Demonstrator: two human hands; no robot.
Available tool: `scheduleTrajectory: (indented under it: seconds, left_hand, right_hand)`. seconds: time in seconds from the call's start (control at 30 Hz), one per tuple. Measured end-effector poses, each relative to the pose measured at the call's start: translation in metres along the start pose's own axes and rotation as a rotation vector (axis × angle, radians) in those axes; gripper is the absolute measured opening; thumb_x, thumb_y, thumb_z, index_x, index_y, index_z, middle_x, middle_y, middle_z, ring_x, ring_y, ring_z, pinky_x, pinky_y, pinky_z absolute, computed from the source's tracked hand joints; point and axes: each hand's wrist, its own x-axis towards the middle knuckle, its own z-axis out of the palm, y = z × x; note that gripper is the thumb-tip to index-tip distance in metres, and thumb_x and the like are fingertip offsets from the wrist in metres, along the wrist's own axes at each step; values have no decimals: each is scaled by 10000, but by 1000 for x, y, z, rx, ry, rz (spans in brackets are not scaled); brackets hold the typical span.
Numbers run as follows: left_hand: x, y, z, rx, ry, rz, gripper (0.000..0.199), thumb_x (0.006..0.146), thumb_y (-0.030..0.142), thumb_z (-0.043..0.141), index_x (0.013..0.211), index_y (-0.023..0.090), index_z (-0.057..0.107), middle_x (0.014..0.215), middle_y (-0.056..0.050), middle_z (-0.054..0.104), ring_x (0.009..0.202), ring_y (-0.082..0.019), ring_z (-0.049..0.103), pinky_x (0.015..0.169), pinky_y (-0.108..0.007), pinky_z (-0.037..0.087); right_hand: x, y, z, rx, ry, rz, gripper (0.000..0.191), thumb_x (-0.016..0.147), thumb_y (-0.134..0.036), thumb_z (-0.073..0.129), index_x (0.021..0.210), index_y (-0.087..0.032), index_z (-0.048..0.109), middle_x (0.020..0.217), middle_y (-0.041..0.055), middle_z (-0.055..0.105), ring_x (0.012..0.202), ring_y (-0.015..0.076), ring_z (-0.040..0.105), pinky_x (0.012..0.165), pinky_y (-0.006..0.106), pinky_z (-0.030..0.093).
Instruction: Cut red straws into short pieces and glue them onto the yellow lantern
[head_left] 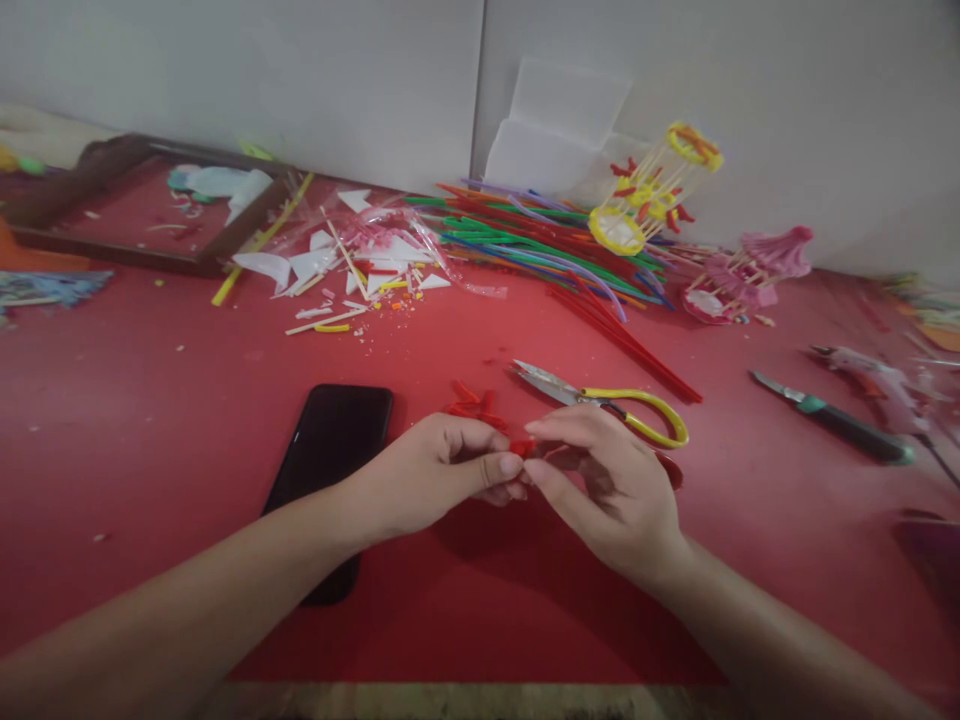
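Observation:
A short piece of red pipe cleaner [520, 449] is pinched between the thumb and fingers of my left hand [442, 465]. My right hand [611, 480] meets it from the other side, thumb and index fingertip closed at the piece's right end. Just behind my left fingers lie several cut red pipe cleaner pieces [466, 398] on the red tabletop [480, 610]. Scissors with yellow handles [645, 398] rest beyond my right hand, which covers part of them. Beside my left forearm is a black phone [337, 430], partly hidden by the arm.
Long coloured pipe cleaners [525, 235] are heaped at the back, near a yellow stick model [649, 195] and a pink one [750, 275]. White paper scraps [315, 262] lie left of them, by a brown frame [214, 240]. A knife [840, 420] and a glue gun [877, 385] lie right.

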Motion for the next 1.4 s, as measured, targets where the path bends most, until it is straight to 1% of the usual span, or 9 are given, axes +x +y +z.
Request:
scheduleTrajectory:
  seconds: [0.1, 0.17, 0.27, 0.5, 0.7, 0.87, 1.07, 1.23, 1.4]
  left_hand:
    - [-1, 2, 1, 5, 41, 48, 201, 792, 338, 741, 742, 143, 735, 712, -6, 718, 663, -96, 628, 697, -206, 508]
    - [-2, 4, 2, 3, 43, 67, 179, 799, 310, 736, 730, 145, 736, 681, 2, 710, 631, -89, 608, 681, -202, 496]
    - [-2, 5, 3, -12, 16, 52, 172, 807, 288, 728, 710, 146, 740, 652, 9, 706, 627, -84, 608, 720, -206, 500]
    - [-3, 0, 1, -137, -72, 19, 173, 824, 319, 722, 777, 158, 768, 799, -30, 772, 778, -112, 688, 837, -222, 517]
    - [-1, -1, -1, -108, -140, 62, 158, 862, 287, 687, 833, 162, 779, 831, -38, 775, 833, -114, 692, 851, -197, 505]
    - [-2, 0, -1, -93, -112, 67, 135, 852, 274, 697, 847, 164, 774, 829, -32, 772, 825, -114, 692, 844, -202, 510]
    - [-1, 2, -1, -58, -113, 71, 185, 839, 327, 703, 818, 158, 776, 830, -52, 774, 850, -153, 702, 889, -264, 509]
    - [-1, 1, 0, -121, -142, 10, 198, 809, 354, 733, 823, 160, 767, 806, -40, 767, 801, -139, 702, 834, -255, 530]
    - [-3, 1, 1, -67, -26, 48, 238, 809, 384, 728, 799, 145, 725, 817, -36, 768, 785, -129, 703, 808, -241, 545]
  right_hand:
    - [3, -2, -5, -268, -25, -263, 470, 807, -283, 736, 1246, -229, 580, 1057, 77, 694, 968, 212, 681, 841, 357, 609]
    - [4, -2, -6, -338, -13, -327, 526, 820, -278, 730, 1308, -224, 541, 1069, 77, 713, 967, 214, 693, 861, 353, 606]
    - [3, -3, -4, -391, 2, -317, 462, 849, -247, 699, 1290, -230, 560, 1066, 57, 732, 943, 197, 708, 861, 319, 606]
    - [1, -3, -4, -476, 2, -348, 347, 872, -262, 673, 1212, -229, 611, 1027, 28, 752, 887, 167, 724, 849, 257, 603]
    - [4, -6, -6, -501, -14, -413, 302, 887, -255, 654, 1187, -236, 625, 985, 18, 765, 855, 171, 733, 806, 271, 623]
    - [6, -7, -5, -507, -6, -448, 333, 868, -234, 675, 1196, -217, 622, 975, 40, 767, 850, 181, 736, 800, 278, 630]
    - [4, -7, -4, -471, -11, -389, 403, 867, -198, 659, 1261, -265, 605, 1001, 23, 765, 872, 189, 739, 815, 290, 635]
    - [4, -8, -2, -449, 0, -407, 335, 874, -180, 650, 1204, -234, 638, 986, 33, 768, 871, 172, 737, 818, 257, 625]
    - [8, -5, -6, -428, -31, -379, 436, 867, -236, 663, 1289, -253, 553, 1086, 40, 739, 920, 189, 721, 854, 316, 603]
